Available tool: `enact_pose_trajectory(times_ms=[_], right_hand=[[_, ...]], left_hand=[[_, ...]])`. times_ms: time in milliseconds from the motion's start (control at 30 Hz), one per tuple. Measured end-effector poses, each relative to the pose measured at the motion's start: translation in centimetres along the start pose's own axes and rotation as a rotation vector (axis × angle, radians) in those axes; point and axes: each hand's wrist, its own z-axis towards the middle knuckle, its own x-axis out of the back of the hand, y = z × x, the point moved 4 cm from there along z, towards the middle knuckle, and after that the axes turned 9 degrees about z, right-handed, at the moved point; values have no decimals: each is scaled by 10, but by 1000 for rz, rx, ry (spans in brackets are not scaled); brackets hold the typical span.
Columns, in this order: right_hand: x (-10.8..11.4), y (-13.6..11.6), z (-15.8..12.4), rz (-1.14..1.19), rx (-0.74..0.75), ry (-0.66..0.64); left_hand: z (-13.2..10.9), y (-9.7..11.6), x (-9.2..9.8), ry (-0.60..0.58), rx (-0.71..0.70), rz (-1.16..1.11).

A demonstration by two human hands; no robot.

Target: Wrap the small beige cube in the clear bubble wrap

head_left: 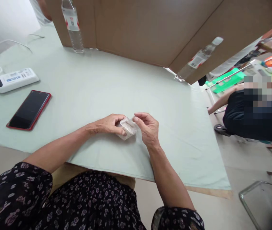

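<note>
My left hand [108, 124] is wrapped round one side of a small, clear, boxy plastic pack [127, 128], thumb on the near side and fingers on the far side. The pack looks whitish and see-through; what it contains, if anything, cannot be made out. At the pack's right upper edge, my right hand [149, 128] pinches a thin clear piece that looks like film or a flap between thumb and forefinger. Both hands are low over the pale green tablecloth [97, 95], close to the table's near edge.
A phone in a red case [29, 110] lies at the left, below a white power strip [16, 80] with a cable. Cardboard panels [131, 28] stand along the back, with a water bottle [73, 27] and a second bottle [198, 60] before them. Another person [236, 115] sits at the right.
</note>
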Motion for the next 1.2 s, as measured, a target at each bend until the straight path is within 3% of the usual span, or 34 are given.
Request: enact_pose_trajectory(times_ms=[333,733,933,1100,1200], right_hand=[[-9,-14,-12,-307,348,-39],[-20,-25,-19,-656,509,-90],[-23,-25,-19,-896,673,-164],[-24,-21,-21,-938,761,-242],[-26,-14,-20,-979,734,-258]], left_hand=[[1,2,7,90,22,-69],[1,3,7,192,-14,-69],[2,-2,8,205,0,-152],[5,-12,14,278,4,-270],[7,-16,16,311,15,-324]])
